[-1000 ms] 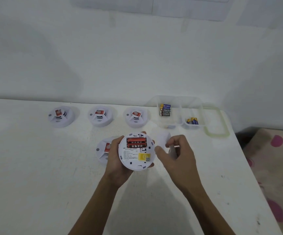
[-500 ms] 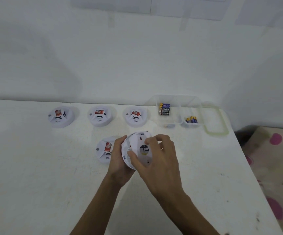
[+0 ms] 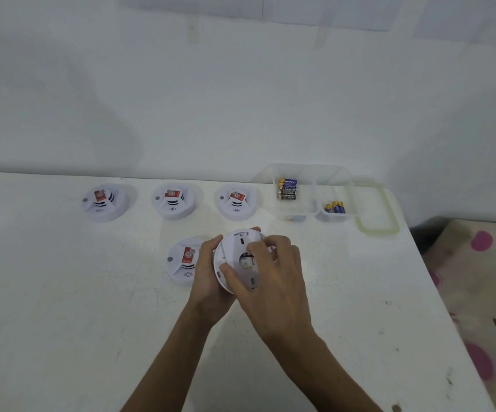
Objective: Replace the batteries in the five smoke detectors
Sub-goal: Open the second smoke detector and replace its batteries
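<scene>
Left hand (image 3: 208,281) gripped the held smoke detector (image 3: 233,248) from behind, above the counter (image 3: 62,292), right hand (image 3: 273,275) curled round its white back, apparently a cover plate, fourth detector (image 3: 182,260) just left of it, three more detectors (image 3: 174,200) rowed beyond, batteries (image 3: 287,189) in a clear box (image 3: 309,173)

The bench (image 3: 62,322) is white, flecked with faint grey scuffs and a few dark specks. The back-row detectors (image 3: 175,200) are white, each with a red label, black slots and a grey dot, and the front detector (image 3: 184,260) looks the same. The held detector (image 3: 235,248) shows plain white with dark slots and a yellow glint in its round opening. In the clear container (image 3: 309,173), the larger batteries (image 3: 288,190) are blue-and-gold or black with pale lettering; the smaller batteries (image 3: 334,207) are blue with gold ends. The lid (image 3: 377,232) is rimmed pale green. The cloth (image 3: 479,278) is beige — dotted with pink spots and dark ovals.
</scene>
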Demonstrator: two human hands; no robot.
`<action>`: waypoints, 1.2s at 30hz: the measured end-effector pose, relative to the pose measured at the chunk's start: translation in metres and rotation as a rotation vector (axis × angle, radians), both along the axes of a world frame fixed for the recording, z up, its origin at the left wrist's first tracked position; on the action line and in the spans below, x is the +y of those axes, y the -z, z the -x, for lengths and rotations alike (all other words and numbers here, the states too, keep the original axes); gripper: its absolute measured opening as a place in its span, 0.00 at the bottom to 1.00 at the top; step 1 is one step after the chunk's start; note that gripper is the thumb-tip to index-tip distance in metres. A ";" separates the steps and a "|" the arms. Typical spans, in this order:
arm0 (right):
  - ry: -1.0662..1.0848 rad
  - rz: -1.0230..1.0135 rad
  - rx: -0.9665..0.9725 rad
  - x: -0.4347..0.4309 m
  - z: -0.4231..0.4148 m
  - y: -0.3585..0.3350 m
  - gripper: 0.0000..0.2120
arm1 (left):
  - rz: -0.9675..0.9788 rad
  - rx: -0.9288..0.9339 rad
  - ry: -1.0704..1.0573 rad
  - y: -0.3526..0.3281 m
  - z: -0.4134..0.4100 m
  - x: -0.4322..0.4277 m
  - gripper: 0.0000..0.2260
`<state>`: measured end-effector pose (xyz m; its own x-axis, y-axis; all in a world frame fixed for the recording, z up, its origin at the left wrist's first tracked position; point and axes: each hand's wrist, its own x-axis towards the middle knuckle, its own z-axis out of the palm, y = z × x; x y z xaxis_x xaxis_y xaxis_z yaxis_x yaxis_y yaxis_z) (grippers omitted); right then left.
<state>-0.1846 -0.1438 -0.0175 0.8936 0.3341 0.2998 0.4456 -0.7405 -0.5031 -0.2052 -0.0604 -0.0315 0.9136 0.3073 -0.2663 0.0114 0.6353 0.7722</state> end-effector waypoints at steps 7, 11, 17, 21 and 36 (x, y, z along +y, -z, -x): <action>0.047 0.125 -0.153 0.000 -0.001 0.005 0.24 | 0.000 0.059 -0.026 0.003 -0.001 0.003 0.37; 0.067 0.025 -0.132 0.008 -0.002 0.010 0.23 | -0.005 0.074 -0.031 0.010 -0.001 0.004 0.32; 0.108 0.112 -0.091 0.006 -0.002 0.005 0.24 | -0.042 0.061 -0.044 0.010 -0.002 0.001 0.31; 0.121 0.129 -0.017 0.007 -0.004 -0.010 0.24 | -0.034 0.065 -0.041 0.005 -0.004 -0.005 0.22; -0.185 -0.325 0.201 -0.033 -0.010 0.000 0.19 | 0.020 0.007 0.101 0.013 0.005 0.023 0.24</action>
<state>-0.1749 -0.1767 -0.0178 0.8787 0.4116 0.2419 0.4256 -0.4457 -0.7875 -0.2103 -0.0379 -0.0446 0.9377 0.2081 -0.2781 0.0816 0.6463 0.7587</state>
